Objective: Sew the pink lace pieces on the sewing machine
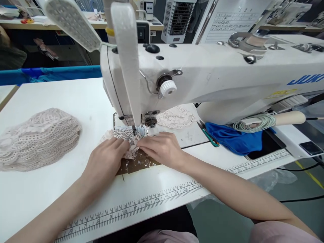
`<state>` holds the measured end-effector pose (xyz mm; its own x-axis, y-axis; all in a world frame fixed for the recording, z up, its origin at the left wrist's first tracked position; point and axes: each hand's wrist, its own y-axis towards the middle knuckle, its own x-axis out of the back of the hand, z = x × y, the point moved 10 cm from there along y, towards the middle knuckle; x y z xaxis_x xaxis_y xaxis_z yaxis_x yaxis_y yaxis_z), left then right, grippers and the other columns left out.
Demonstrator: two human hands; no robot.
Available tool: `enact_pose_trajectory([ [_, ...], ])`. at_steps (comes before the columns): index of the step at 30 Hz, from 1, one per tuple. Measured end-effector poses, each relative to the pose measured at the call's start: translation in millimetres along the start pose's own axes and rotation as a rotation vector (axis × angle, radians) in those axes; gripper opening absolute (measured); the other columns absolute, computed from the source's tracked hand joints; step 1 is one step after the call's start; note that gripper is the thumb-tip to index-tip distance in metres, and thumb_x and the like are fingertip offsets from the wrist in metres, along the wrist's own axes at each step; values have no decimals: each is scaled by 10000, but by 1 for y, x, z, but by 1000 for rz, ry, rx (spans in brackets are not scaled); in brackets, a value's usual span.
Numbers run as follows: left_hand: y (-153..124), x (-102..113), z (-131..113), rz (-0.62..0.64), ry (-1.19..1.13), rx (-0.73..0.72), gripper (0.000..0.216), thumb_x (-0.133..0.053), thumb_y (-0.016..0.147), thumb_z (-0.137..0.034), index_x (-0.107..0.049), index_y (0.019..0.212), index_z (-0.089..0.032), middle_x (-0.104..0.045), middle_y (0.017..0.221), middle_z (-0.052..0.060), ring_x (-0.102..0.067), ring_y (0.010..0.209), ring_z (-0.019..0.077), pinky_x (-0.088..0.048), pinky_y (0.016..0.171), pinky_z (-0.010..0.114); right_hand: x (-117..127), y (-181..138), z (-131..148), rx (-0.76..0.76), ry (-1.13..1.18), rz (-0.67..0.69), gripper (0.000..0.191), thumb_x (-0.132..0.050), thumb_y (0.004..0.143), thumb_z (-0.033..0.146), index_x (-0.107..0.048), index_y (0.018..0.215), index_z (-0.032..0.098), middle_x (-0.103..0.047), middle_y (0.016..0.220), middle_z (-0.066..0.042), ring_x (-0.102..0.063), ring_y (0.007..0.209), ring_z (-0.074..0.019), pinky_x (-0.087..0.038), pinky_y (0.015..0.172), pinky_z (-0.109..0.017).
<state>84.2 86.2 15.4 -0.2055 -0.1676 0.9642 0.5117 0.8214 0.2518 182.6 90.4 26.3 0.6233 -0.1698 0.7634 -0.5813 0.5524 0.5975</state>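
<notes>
A pale pink lace piece point(131, 148) lies under the needle area of a white sewing machine point(197, 64). My left hand point(107, 158) is closed on the lace's left side, its fingers bent and pressed together. From the right, my right hand point(164, 148) pinches the lace's near edge close to the presser foot point(134, 130). The fingertips of both hands are partly hidden by the cloth and the machine head. Brown tape point(141, 160) covers the table just in front of the lace.
A stack of lace pieces point(48, 138) sits on the left of the table. Behind the needle lies another lace piece point(176, 117). Thread snips point(209, 135) and blue cloth point(235, 138) rest at right. A printed ruler point(146, 200) runs along the front edge.
</notes>
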Motion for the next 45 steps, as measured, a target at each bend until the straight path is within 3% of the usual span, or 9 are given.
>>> enact_pose_trajectory([
  [4, 13, 0, 31, 11, -358, 206, 347, -313, 801, -70, -597, 951, -204, -691, 835, 8, -620, 677, 145, -478, 590, 254, 3, 2, -20, -168, 51, -50, 306, -474, 987, 322, -746, 907, 208, -714, 696, 16, -607, 593, -82, -430, 520, -213],
  [7, 19, -5, 29, 107, -456, 167, 324, -363, 913, -310, -648, 1032, -211, -693, 966, 40, -642, 799, 180, -499, 658, 290, -1, 3, -27, -227, 52, -15, 307, -465, 989, 325, -741, 916, 212, -719, 740, 4, -625, 646, -92, -432, 555, -220],
  [10, 19, -13, 26, 178, -441, 144, 376, -449, 901, -498, -692, 908, -211, -650, 860, 40, -592, 671, 156, -456, 570, 278, -3, 4, -29, -234, 45, 18, 310, -462, 992, 327, -730, 900, 202, -722, 766, 0, -640, 684, -97, -427, 582, -223],
  [14, 22, -15, 27, 137, -473, 122, 377, -423, 943, -426, -677, 766, -212, -539, 699, 10, -486, 556, 106, -376, 504, 256, -3, 5, -30, -237, 32, 22, 314, -465, 993, 340, -725, 885, 199, -722, 754, 8, -638, 665, -95, -405, 564, -220],
  [20, 23, -14, 30, 135, -518, 116, 494, -364, 970, -399, -506, 547, -187, -454, 628, 2, -429, 530, 95, -344, 488, 259, 1, 4, -25, -192, 29, -20, 329, -459, 994, 333, -731, 865, 200, -724, 726, 23, -622, 623, -86, -371, 516, -219],
  [25, 12, -4, 4, 26, -184, -157, 278, -501, 917, -311, -673, 732, -196, -584, 782, 23, -507, 608, 107, -387, 530, 264, 2, 1, -7, -55, -45, 19, 233, -499, 967, 212, -715, 879, 201, -735, 754, 37, -616, 661, -95, -390, 550, -232],
  [29, -3, 9, -28, -145, 122, -340, 193, -548, 891, -213, -695, 770, -179, -684, 901, 68, -589, 735, 181, -411, 582, 320, 2, -4, 12, 80, -184, 55, 201, -534, 909, 95, -672, 785, 172, -751, 978, 7, -644, 874, -146, -434, 671, -275],
  [34, -10, 13, -38, -187, 227, -297, 218, -524, 916, -162, -678, 1070, -158, -687, 1185, 72, -590, 1155, 278, -433, 892, 430, -1, -8, 24, 161, -293, 89, 262, -468, 899, 3, -654, 781, 147, -750, 975, -37, -648, 995, -166, -455, 819, -276],
  [45, -9, 9, -34, -144, 200, -306, 260, -501, 927, -168, -671, 1123, -159, -684, 1174, 88, -600, 1166, 314, -417, 1005, 534, 1, -5, 28, 192, -319, 39, 269, -459, 905, 10, -655, 775, 140, -754, 932, -40, -670, 895, -147, -480, 826, -270],
])
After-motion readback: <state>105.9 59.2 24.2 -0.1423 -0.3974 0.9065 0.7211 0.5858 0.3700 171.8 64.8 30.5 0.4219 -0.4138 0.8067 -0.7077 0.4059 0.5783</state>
